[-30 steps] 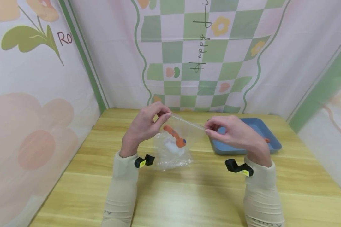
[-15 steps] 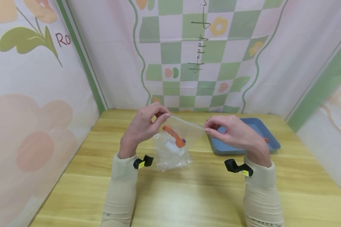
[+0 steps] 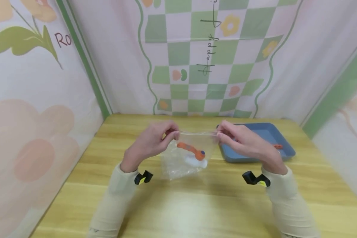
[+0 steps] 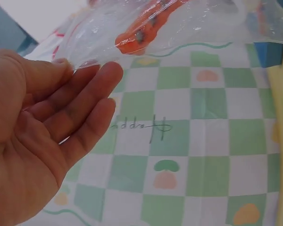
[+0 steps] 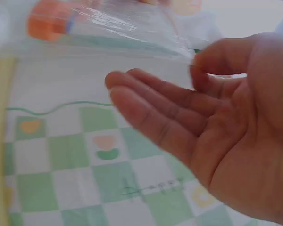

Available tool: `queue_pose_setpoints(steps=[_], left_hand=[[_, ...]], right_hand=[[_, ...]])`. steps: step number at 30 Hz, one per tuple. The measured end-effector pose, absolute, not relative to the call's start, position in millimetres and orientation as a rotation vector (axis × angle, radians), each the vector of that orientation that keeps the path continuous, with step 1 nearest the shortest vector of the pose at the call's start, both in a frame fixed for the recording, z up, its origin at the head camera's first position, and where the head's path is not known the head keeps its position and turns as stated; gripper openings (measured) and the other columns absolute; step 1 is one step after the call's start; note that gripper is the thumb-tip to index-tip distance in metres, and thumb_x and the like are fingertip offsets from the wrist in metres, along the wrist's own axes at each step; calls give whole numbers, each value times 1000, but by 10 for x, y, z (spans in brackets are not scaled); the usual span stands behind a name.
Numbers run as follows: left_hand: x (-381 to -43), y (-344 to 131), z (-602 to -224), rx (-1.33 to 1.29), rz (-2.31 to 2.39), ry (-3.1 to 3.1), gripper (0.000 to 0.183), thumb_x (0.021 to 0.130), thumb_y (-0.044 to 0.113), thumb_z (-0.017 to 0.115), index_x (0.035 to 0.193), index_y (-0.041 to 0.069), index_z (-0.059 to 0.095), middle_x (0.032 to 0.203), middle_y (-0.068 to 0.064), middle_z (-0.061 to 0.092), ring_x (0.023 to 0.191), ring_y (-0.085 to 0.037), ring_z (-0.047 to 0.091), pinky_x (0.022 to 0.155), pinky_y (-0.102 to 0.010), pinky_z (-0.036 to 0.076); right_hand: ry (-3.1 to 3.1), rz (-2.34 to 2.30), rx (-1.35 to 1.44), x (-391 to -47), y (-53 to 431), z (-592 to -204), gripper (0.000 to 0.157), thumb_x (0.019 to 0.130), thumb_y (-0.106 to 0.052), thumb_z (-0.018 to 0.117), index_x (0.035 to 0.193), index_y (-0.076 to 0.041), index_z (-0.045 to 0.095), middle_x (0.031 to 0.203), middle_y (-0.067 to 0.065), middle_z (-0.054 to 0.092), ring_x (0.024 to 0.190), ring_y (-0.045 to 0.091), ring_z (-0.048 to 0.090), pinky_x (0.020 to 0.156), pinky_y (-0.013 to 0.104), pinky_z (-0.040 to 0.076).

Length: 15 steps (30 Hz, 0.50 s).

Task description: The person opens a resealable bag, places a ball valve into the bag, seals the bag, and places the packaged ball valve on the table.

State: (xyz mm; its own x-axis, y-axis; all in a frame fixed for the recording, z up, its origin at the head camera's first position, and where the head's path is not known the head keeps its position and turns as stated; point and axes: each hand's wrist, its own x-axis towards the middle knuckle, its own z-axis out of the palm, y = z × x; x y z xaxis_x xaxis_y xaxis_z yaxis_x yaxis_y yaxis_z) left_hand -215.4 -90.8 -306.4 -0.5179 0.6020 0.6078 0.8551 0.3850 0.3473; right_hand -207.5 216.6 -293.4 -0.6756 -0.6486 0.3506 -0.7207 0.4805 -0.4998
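A clear plastic bag (image 3: pixel 174 163) hangs between my two hands, its top edge stretched nearly level. My left hand (image 3: pixel 150 140) pinches one top corner between thumb and forefinger; my right hand (image 3: pixel 245 140) pinches the opposite corner the same way. Inside the bag lie an orange stick-like object (image 3: pixel 188 148) with a blue spot at one end and a white piece (image 3: pixel 196 161) below it. The left wrist view shows dark spots on the orange object (image 4: pixel 140 33). In the right wrist view, the other fingers of the right hand (image 5: pixel 217 108) extend away from the bag.
A blue tray (image 3: pixel 263 129) stands at the back right, partly behind my right hand, with a small reddish-orange item (image 3: pixel 278 146) in it. The wooden table (image 3: pixel 184 208) backs onto a checkered curtain (image 3: pixel 199 56). Black wrist mounts sit on both sleeves.
My left hand has come down a little, so the bag's top edge has gone from slanting to nearly level. The orange and white objects have shifted right inside the bag.
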Motion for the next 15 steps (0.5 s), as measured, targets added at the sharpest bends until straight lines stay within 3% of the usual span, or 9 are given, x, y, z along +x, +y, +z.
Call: queue_pose_setpoints(steps=[5,10,15], left_hand=[[-2163,-888,-3158,-1304,-880,-2305,5,97,10,61,93,7,60,80,1,69,62,-5,54,59,-16,45],[-2169,-850,-3252,-1418,-888,-2308,5,100,8,53,96,6,56,81,0,72,64,-3,61,58,-12,46],[-2103,-840,-3338,-1515,-991,-2339,6,102,6,48,98,5,52,85,-1,74,70,-4,66,59,-12,48]], right_hand=[[-2592,1255,1277,-2137,2194,-3114,9,104,-4,42,97,-3,47,87,10,74,76,10,71,68,30,59],[-2574,1536,1321,-2142,2246,-3268,13,106,-3,34,98,3,42,100,27,71,79,20,74,64,35,60],[-2531,1744,1458,-2092,2276,-3390,14,106,0,28,98,4,39,101,29,69,75,26,73,58,41,59]])
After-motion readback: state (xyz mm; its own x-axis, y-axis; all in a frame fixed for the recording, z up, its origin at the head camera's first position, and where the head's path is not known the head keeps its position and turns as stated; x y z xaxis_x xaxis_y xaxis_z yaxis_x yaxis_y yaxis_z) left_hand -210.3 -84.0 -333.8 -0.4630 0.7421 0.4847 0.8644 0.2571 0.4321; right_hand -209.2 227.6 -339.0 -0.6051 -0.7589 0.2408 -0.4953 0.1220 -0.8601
